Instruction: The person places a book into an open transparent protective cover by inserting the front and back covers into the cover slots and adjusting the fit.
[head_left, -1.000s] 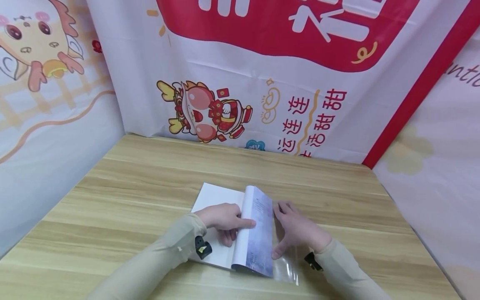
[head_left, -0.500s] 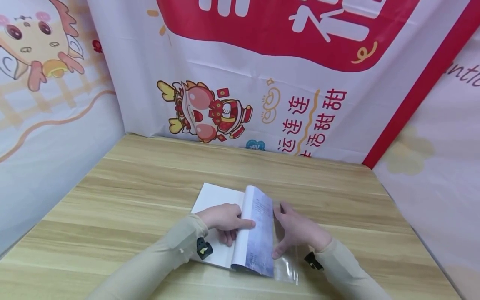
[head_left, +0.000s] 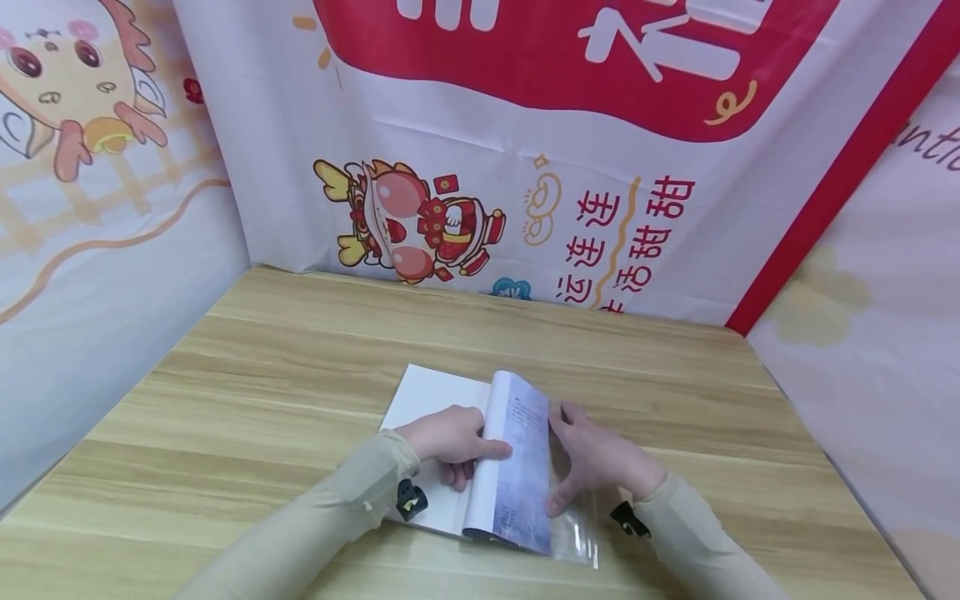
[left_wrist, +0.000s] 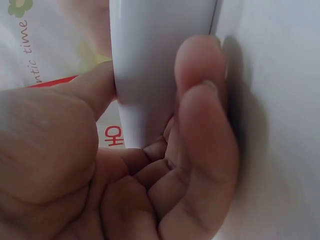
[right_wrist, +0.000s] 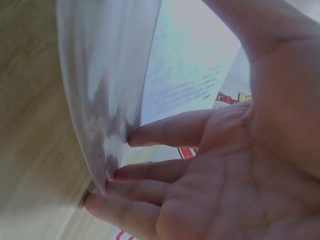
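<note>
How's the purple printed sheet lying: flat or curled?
Curled: the purple printed sheet bends up in a rounded ridge, gripped by the left hand.

Light-brown wood-grain tabletop [head_left: 285,358], enclosed at left, far side and right.
Far: creased white cloth banner [head_left: 465,125] with red panel [head_left: 525,71], cartoon dragon [head_left: 457,225], red Chinese characters [head_left: 600,210] and, at right, a red border strip [head_left: 843,179]. Left: white printed sheet [head_left: 90,308] with cartoon creature [head_left: 75,79] and peach wavy line [head_left: 112,244]. Right: pale sheet [head_left: 877,383] with dark cursive lettering [head_left: 926,146] and faint yellow flower [head_left: 817,300].
</note>
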